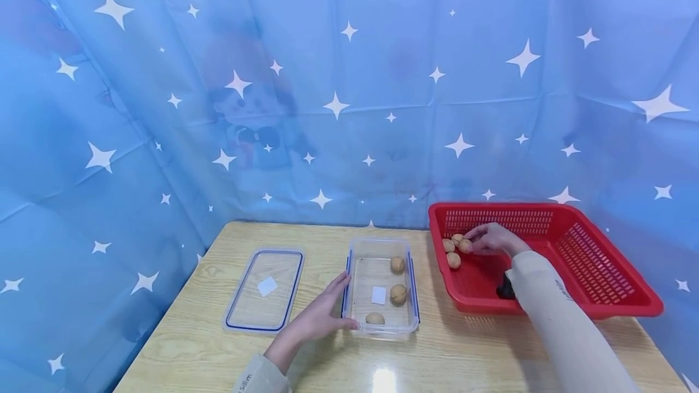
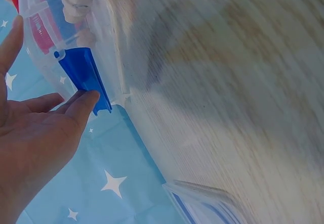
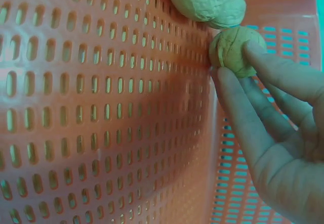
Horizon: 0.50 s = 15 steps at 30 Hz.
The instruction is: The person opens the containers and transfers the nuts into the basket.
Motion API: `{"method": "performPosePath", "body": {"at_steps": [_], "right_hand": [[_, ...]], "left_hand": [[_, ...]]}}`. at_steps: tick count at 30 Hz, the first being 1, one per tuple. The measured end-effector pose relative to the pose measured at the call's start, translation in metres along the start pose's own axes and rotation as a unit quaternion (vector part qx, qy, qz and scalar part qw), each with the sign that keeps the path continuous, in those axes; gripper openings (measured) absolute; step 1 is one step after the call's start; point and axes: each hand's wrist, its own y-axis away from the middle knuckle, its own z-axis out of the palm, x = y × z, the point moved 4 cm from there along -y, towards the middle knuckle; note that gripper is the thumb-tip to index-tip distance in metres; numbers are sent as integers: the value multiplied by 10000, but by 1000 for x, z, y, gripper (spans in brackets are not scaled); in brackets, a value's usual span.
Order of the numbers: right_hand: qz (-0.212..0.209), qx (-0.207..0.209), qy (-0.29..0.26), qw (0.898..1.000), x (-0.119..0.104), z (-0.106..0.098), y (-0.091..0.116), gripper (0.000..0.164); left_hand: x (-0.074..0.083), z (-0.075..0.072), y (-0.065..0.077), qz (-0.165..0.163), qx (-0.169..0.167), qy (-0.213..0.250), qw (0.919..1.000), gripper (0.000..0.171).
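Inside the red basket point(image 1: 592, 232), my right hand point(image 1: 494, 239) pinches a walnut point(image 3: 234, 51) between thumb and fingertips. Several other walnuts point(image 1: 453, 261) lie beside it at the basket's left end. My left hand point(image 1: 322, 314) rests against the left side of a clear plastic box point(image 1: 377, 247), its thumb at the near corner. In the left wrist view, fairly straight fingers touch the box's blue side latch point(image 2: 85, 72). Three walnuts sit in the box: one at the far right point(image 1: 397, 265), one mid-right point(image 1: 398, 295) and one near the front point(image 1: 375, 318).
A clear lid point(image 1: 248, 305) with a blue seal and a white label lies left of the box on the wooden table point(image 1: 180, 344). The basket stands at the table's right. A blue star-patterned curtain point(image 1: 382, 156) hangs behind and on the left.
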Motion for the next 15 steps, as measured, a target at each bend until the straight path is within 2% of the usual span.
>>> {"method": "performPosePath", "body": {"at_steps": [10, 15], "right_hand": [[148, 60, 111, 9998, 0, 2, 4, 53], [97, -140, 344, 9993, -1, 2, 3, 50]], "left_hand": [[1, 0, 0, 1, 1, -27, 10000, 97], [2, 0, 0, -9, -8, -9, 10000, 96]]}}
